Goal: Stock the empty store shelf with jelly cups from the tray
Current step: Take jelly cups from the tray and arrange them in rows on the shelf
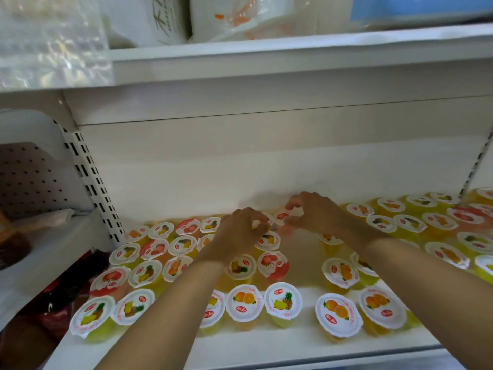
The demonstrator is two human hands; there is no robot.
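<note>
A white store shelf (306, 340) carries rows of sealed jelly cups (282, 300) with fruit-printed lids. A packed block stands to the left of the left hand (240, 231) and under its forearm; another group spreads to the right of the right hand (314, 212). Bare shelf shows between the two forearms and behind the hands, toward the back panel.

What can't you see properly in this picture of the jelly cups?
- Head view: the left hand covers most of the cup it grips, so its flavour is hidden.
- The right forearm hides part of the cups beneath it.
- Small lid writing is too tiny to read.
- The tray is nowhere in view.
- The bags on the upper shelf are cut off by the top edge.
</note>
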